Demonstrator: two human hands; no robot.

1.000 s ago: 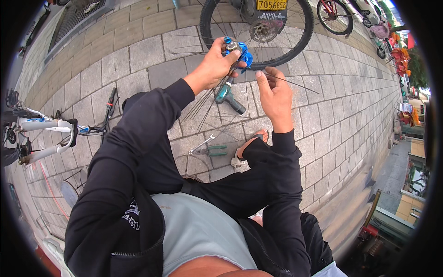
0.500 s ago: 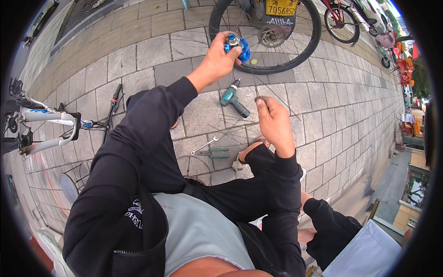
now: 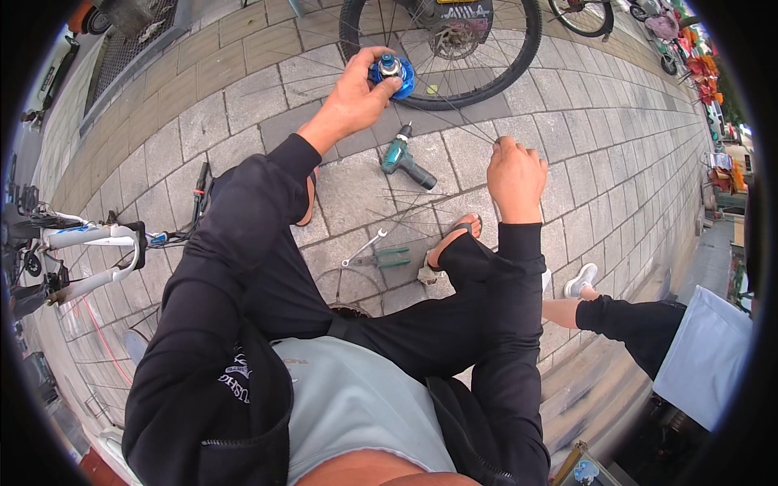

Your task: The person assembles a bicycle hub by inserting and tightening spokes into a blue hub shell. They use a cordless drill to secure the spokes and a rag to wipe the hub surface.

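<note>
My left hand [image 3: 352,97] is closed around a blue bicycle hub [image 3: 403,81], its axle end pointing up between thumb and fingers. Thin spokes fan outward from the hub. My right hand [image 3: 517,176] pinches one of these spokes [image 3: 463,122] near its outer end, out to the right of the hub. Below and between the hands, a teal and black cordless drill [image 3: 405,158] lies on the paving. Nearer to me lie a combination wrench [image 3: 365,248], green-handled pliers [image 3: 392,257] and several loose spokes [image 3: 415,215].
A bicycle wheel with a black tire [image 3: 531,50] and disc rotor stands just beyond the hub. A white bicycle frame [image 3: 91,236] is at the left. At the right are another person's leg [image 3: 628,322] and grey shoe [image 3: 580,279]. Grey paving [image 3: 356,190] covers the ground.
My right hand has moved right and slightly up, still pinching a spoke. The hub in my left hand has shifted slightly left in view. The other person's leg and shoe now show more.
</note>
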